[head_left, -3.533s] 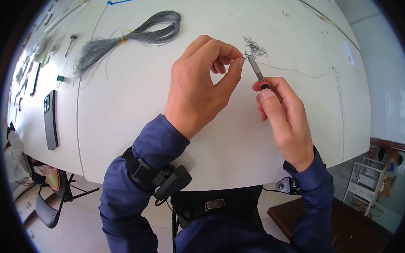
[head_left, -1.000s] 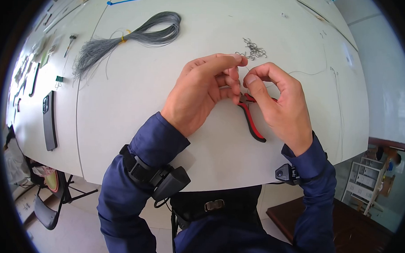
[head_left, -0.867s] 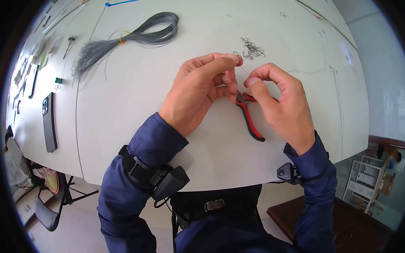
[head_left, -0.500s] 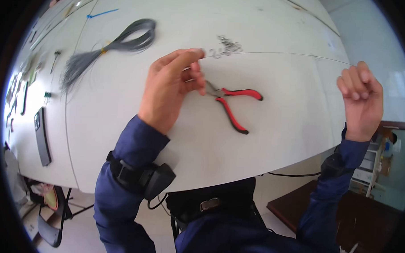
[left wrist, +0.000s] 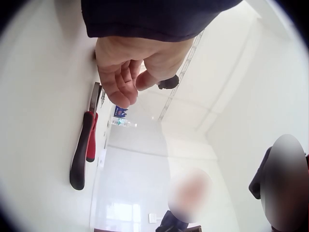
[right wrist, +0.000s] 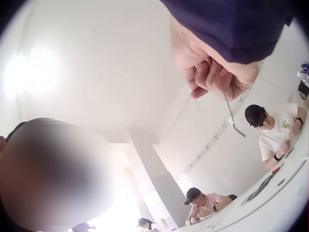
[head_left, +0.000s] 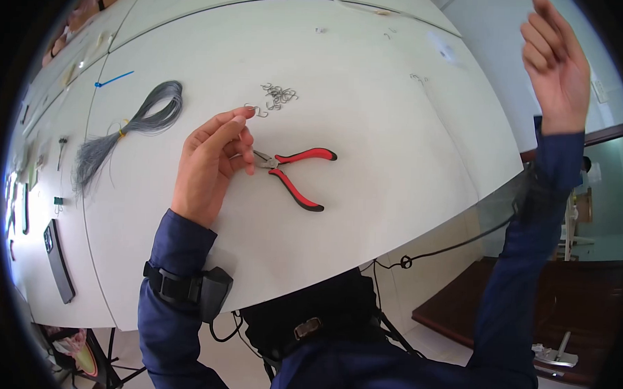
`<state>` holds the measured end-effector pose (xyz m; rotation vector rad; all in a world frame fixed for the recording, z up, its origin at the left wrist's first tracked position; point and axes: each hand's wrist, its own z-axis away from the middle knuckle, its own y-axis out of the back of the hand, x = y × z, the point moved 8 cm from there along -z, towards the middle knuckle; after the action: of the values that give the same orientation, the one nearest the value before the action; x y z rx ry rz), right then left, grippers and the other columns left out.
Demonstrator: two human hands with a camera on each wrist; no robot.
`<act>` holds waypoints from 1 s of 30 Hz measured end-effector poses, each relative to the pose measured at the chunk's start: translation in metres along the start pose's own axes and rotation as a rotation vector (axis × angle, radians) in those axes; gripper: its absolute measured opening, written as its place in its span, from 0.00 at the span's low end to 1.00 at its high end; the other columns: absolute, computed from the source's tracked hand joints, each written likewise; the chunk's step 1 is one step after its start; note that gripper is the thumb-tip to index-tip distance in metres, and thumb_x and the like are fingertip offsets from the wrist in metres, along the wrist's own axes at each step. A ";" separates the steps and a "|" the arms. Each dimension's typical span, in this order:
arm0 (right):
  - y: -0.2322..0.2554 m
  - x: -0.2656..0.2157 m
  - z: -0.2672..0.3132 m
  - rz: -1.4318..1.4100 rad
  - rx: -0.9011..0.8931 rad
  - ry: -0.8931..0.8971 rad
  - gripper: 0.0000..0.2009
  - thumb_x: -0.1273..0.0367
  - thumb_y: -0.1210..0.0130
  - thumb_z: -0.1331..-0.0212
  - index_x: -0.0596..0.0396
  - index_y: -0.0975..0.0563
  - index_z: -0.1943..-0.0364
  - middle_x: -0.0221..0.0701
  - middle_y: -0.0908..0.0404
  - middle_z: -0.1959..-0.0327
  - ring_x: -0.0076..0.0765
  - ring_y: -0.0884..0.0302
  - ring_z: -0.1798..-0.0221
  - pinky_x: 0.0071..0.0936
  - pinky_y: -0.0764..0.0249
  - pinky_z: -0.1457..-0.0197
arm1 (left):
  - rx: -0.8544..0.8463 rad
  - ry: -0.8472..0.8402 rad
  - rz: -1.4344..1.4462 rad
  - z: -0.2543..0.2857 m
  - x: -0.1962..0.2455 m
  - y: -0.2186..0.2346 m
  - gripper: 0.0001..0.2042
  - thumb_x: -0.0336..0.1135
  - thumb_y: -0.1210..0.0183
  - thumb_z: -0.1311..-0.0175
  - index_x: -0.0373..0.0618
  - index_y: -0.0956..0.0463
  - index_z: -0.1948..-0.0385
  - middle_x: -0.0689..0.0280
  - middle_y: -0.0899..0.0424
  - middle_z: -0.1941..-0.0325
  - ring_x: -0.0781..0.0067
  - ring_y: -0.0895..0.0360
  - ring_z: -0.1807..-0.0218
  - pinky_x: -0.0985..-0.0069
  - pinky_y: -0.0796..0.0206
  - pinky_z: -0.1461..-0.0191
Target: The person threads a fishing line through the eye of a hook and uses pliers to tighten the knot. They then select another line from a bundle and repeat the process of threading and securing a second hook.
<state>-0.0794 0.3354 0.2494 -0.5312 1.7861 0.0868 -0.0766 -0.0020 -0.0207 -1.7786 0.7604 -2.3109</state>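
Observation:
In the head view the left hand (head_left: 213, 160) holds thumb and forefinger together beside a few loose hooks (head_left: 261, 112); the thin line between them is too fine to make out now. Its lower fingers hang curled by the tips of the red-handled pliers (head_left: 299, 189), which lie spread on the table. A small pile of hooks (head_left: 280, 95) is just beyond. Raised high at the right, the right hand (head_left: 559, 73) has curled fingers. Under that hand in the right wrist view, thin line (right wrist: 203, 116) and a dark metal hook (right wrist: 236, 127) hang from the pinched fingers.
A tied bundle of grey line (head_left: 99, 153), a blue cable tie (head_left: 115, 78) and a phone (head_left: 60, 262) lie on the left. Fine line with hooks (head_left: 420, 79) rests at the table's right. Other people (right wrist: 276, 133) sit at tables beyond.
The right hand has swung far up and right, away from the left hand, drawing out line. The left hand stays by the hooks and pliers; the head view has turned right.

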 end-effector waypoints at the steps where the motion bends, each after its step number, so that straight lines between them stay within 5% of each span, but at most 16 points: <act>1: -0.001 0.002 -0.011 0.058 0.067 0.021 0.11 0.70 0.52 0.26 0.63 0.28 0.46 0.18 0.48 0.80 0.15 0.53 0.79 0.17 0.53 0.79 | -0.007 -0.004 -0.002 -0.001 0.000 0.001 0.15 0.35 0.45 0.28 0.33 0.24 0.47 0.68 0.23 0.70 0.80 0.26 0.72 0.77 0.30 0.67; 3: -0.004 0.007 -0.032 0.173 0.202 0.063 0.09 0.67 0.43 0.30 0.57 0.24 0.54 0.13 0.46 0.84 0.11 0.52 0.84 0.15 0.55 0.84 | -0.019 -0.013 -0.003 -0.002 -0.001 0.002 0.16 0.34 0.45 0.28 0.33 0.25 0.44 0.69 0.24 0.71 0.80 0.26 0.71 0.78 0.30 0.68; 16: 0.053 -0.021 -0.084 0.309 0.344 0.052 0.07 0.68 0.43 0.31 0.57 0.24 0.57 0.13 0.46 0.84 0.11 0.53 0.85 0.14 0.56 0.84 | 0.086 -0.049 0.054 -0.003 -0.002 0.010 0.15 0.39 0.46 0.25 0.33 0.26 0.51 0.70 0.25 0.74 0.79 0.27 0.76 0.77 0.32 0.73; 19: 0.072 -0.019 -0.044 0.334 0.407 0.003 0.08 0.68 0.42 0.31 0.57 0.24 0.55 0.13 0.45 0.85 0.11 0.52 0.85 0.14 0.55 0.85 | 0.076 -0.048 0.047 -0.002 -0.002 0.009 0.15 0.39 0.47 0.24 0.33 0.26 0.51 0.69 0.25 0.74 0.79 0.27 0.75 0.77 0.32 0.72; 21: 0.113 -0.014 -0.009 0.290 0.372 -0.148 0.13 0.70 0.53 0.24 0.65 0.28 0.44 0.18 0.50 0.79 0.13 0.54 0.79 0.16 0.54 0.78 | 0.067 -0.055 0.041 -0.002 -0.002 0.008 0.15 0.38 0.48 0.24 0.33 0.26 0.51 0.69 0.25 0.73 0.78 0.27 0.75 0.77 0.32 0.72; 25: 0.105 0.014 0.096 0.395 0.774 -0.260 0.11 0.67 0.47 0.27 0.60 0.24 0.50 0.13 0.50 0.81 0.10 0.55 0.82 0.15 0.57 0.81 | 0.053 -0.055 0.025 -0.001 -0.002 0.005 0.13 0.37 0.49 0.24 0.34 0.25 0.51 0.68 0.25 0.73 0.78 0.26 0.75 0.76 0.31 0.71; 30: 0.117 0.037 0.200 0.477 0.874 -0.453 0.11 0.64 0.45 0.29 0.57 0.23 0.51 0.12 0.48 0.81 0.09 0.54 0.82 0.14 0.55 0.80 | 0.048 -0.055 -0.005 -0.002 -0.003 0.006 0.13 0.36 0.51 0.23 0.35 0.26 0.48 0.70 0.25 0.72 0.81 0.27 0.74 0.79 0.33 0.70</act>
<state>0.0469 0.4948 0.1327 0.5102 1.2976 -0.2249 -0.0782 -0.0050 -0.0265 -1.8173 0.6870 -2.2532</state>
